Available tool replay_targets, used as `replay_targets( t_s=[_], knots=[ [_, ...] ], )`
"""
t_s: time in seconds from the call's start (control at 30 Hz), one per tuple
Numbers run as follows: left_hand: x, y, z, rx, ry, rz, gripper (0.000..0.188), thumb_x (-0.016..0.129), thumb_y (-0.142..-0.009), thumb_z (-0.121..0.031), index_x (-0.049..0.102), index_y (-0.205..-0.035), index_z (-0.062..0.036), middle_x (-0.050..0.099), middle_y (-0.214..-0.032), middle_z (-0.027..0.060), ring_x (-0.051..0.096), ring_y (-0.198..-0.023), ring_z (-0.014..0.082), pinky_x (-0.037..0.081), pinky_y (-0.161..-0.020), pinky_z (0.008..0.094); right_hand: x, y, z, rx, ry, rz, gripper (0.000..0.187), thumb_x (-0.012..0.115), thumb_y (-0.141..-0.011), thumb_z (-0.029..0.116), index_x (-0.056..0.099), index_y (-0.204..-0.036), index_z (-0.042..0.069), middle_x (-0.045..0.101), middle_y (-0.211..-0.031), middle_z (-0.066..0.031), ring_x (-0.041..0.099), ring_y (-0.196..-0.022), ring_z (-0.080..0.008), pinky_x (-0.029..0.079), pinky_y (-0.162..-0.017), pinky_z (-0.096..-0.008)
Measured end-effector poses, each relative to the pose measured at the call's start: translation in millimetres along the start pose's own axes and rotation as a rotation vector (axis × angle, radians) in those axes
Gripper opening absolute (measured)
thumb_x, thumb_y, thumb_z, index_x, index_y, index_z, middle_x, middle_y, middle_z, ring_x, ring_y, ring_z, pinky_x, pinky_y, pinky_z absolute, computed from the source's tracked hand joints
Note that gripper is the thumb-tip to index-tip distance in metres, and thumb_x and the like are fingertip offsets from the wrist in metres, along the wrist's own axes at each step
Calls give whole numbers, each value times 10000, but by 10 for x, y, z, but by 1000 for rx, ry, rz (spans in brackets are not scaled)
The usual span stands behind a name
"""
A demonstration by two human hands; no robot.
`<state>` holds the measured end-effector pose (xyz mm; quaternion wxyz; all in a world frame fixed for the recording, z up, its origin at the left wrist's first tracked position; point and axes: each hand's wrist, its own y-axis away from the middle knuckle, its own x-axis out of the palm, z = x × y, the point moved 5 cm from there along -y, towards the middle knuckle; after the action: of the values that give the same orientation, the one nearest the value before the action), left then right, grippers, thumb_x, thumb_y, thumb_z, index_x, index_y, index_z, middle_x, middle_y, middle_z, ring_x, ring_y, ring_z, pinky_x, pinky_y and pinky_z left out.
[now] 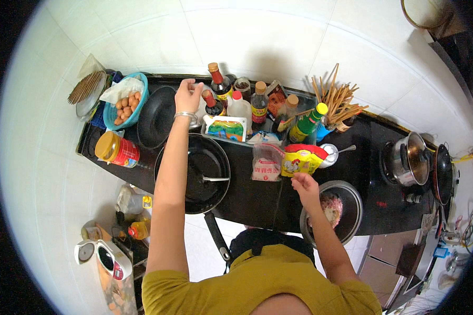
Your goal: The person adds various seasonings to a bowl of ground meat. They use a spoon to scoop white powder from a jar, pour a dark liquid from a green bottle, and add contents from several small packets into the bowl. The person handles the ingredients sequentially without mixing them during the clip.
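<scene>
My left hand (188,96) is raised over the back of the counter, left of the sauce bottles (220,86). Its fingers are loosely bent and apart, with nothing visible in them. Below that forearm sits a black frying pan (207,157) with a spoon-like handle inside. My right hand (306,188) has its fingers curled together at the lower edge of a yellow and red seasoning bag (302,160); whether they grip it is hidden. Under my right wrist stands a metal bowl (354,215) of pinkish minced meat (331,207). A clear-and-red bag of white granules (267,163) lies beside the seasoning bag.
A tray (231,139) holds several bottles. Chopsticks (333,97) stand behind a small white jar with a spoon (330,155). At left are a blue basket of eggs (126,107), a wok (155,118) and a red-labelled jar (118,149). A pot (407,160) stands right.
</scene>
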<state>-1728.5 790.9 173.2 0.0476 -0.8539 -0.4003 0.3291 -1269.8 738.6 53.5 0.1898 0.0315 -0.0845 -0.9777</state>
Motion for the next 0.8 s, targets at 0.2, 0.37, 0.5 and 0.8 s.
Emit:
replay_targets(
  t_s=[0.2,0.37,0.5,0.8],
  knots=[
    [374,-567,64,-21,-209,189,561,773,-682,-284,556,-1113,1,648,-956,144,635,-820,236,502,-766,326,132,-35,77,30,-4,17,189,604,-861,58,572,-1033,-16,596,-874,-20,559,-781,-86,461,-710,-218],
    [723,-760,266,-261,23,484,443,802,-639,-221,644,-992,-5,663,-848,88,620,-764,191,492,-709,310,170,-33,83,68,-50,12,186,594,-863,54,567,-1032,-19,598,-885,-33,565,-795,-96,469,-724,-228],
    [772,-777,283,-281,120,522,378,789,-657,-172,666,-984,-31,643,-803,30,538,-649,126,451,-598,278,162,-20,34,62,-75,17,187,591,-864,52,564,-1036,-16,599,-896,-37,567,-795,-101,469,-728,-229],
    [816,-773,331,-167,182,519,389,773,-721,-218,638,-1050,-61,642,-903,22,565,-770,122,469,-693,287,178,49,-6,76,-67,-15,199,602,-860,56,568,-1044,-11,607,-900,-36,565,-795,-90,464,-724,-220]
  ],
)
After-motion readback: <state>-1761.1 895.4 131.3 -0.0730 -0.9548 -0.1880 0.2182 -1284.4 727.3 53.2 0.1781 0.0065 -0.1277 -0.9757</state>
